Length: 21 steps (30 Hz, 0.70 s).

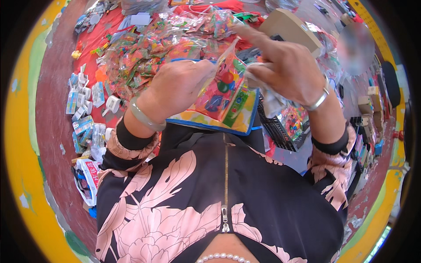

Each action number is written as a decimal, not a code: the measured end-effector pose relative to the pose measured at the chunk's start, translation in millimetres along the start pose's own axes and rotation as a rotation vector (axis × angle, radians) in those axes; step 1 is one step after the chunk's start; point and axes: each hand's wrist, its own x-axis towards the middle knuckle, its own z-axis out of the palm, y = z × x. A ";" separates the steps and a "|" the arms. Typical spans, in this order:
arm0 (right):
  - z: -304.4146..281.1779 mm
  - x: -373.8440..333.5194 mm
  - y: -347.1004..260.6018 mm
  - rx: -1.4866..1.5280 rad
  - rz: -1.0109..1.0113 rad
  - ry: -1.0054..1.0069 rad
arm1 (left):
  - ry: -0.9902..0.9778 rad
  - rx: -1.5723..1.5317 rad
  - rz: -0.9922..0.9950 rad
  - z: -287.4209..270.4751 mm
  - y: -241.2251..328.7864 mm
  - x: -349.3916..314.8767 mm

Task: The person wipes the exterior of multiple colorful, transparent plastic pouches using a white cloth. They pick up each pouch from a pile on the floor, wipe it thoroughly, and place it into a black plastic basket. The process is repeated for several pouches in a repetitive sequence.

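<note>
My left hand point(177, 85) is closed on the left edge of a clear plastic packet point(210, 98) with small colourful toy pieces and a printed card inside. The packet's upper corner stands raised between my hands. Beneath it, a yellow-patterned board or case with a blue edge point(243, 127) rests at my lap. My right hand point(289, 68) is over the packet's right side, its index finger stretched out toward the far left. A crumpled grey-white cloth point(272, 101) is gripped under its thumb and curled fingers.
Many similar toy packets point(144, 61) are heaped on a red sheet ahead. A black crate point(280, 133) with packets stands right of my lap, and a cardboard box point(291, 28) lies beyond. White plastic items point(112, 105) and a white bag point(90, 175) are at the left.
</note>
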 end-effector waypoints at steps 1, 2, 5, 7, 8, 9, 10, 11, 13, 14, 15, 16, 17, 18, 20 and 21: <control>0.0 4.6 1.2 -0.104 -0.106 0.017 | -0.050 0.031 0.048 -2.5 4.8 10.1; -1.4 10.2 3.8 -0.180 -0.114 -0.057 | -0.099 0.063 0.097 -4.7 8.8 19.6; -12.8 21.9 16.4 -0.267 -0.097 -0.163 | -0.114 0.201 0.162 -8.8 17.2 43.7; -38.8 22.8 23.2 -0.277 0.033 -0.152 | 0.223 0.124 0.160 -9.0 12.1 52.0; -51.8 23.4 27.5 -0.282 0.098 -0.148 | 0.390 0.081 0.155 -7.9 6.8 53.1; -63.8 25.9 31.2 -0.353 0.250 -0.199 | 0.439 -0.023 0.071 -7.4 -0.2 49.9; -78.3 19.2 35.3 -0.439 0.435 -0.249 | 0.482 -0.153 0.013 -5.2 -7.7 49.7; -89.3 -0.8 59.7 -0.428 0.258 -0.129 | 0.520 -0.284 -0.050 -1.7 -16.3 48.8; -85.6 -3.1 91.4 -0.392 0.386 -0.142 | 0.433 -0.158 -0.228 7.5 -36.8 20.2; -90.7 -16.0 131.9 -0.274 0.507 -0.223 | 0.383 -0.135 -0.283 16.7 -46.4 12.5; -92.2 -27.0 143.5 -0.322 0.490 -0.204 | 0.293 -0.146 -0.364 26.4 -52.6 2.2; -92.6 -33.7 153.5 -0.367 0.467 -0.185 | 0.202 -0.151 -0.447 35.1 -56.7 -10.2; -91.6 -43.3 165.0 -0.413 0.445 -0.168 | 0.125 -0.150 -0.457 45.7 -62.1 -23.5; -88.5 -56.5 189.4 -0.368 0.406 -0.171 | 0.045 -0.153 -0.460 56.0 -65.1 -34.3; -85.0 -64.5 200.9 -0.311 0.566 -0.389 | 0.010 -0.144 -0.331 74.3 -66.6 -48.2; -62.8 -69.9 226.8 -0.263 0.620 -0.425 | -0.007 -0.103 -0.296 77.9 -60.8 -56.9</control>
